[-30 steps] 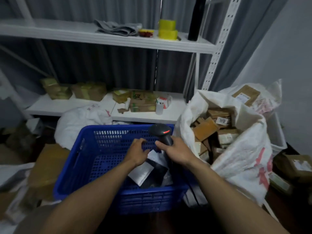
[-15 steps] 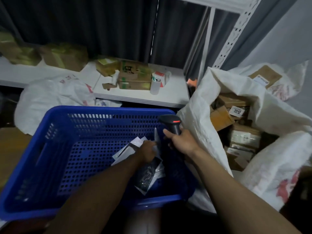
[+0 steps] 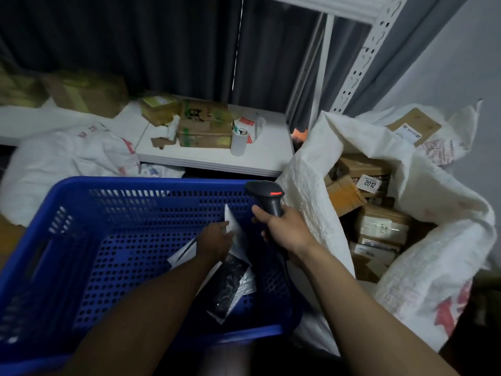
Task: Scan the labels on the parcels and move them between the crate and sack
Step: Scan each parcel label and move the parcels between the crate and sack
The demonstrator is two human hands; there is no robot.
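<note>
A blue perforated crate (image 3: 81, 267) fills the lower left. Inside it lie flat parcels: a white envelope (image 3: 233, 226) and a black-and-clear pouch (image 3: 230, 286). My left hand (image 3: 217, 240) reaches down into the crate and holds the white envelope by its edge. My right hand (image 3: 284, 232) grips a black barcode scanner (image 3: 268, 198) with a red light on top, held over the crate's right wall. To the right stands an open white sack (image 3: 311, 185) full of cardboard boxes (image 3: 379, 229).
A low white shelf (image 3: 211, 158) behind the crate holds cardboard boxes (image 3: 203, 123) and a white cup (image 3: 238, 142). A crumpled white sack (image 3: 67, 158) lies at the left. A metal rack upright (image 3: 360, 55) rises at the right, and dark curtains hang behind.
The view has tilted down and closer to the crate. My left hand went deeper into the crate onto the white envelope. The scanner hand stays by the right wall.
</note>
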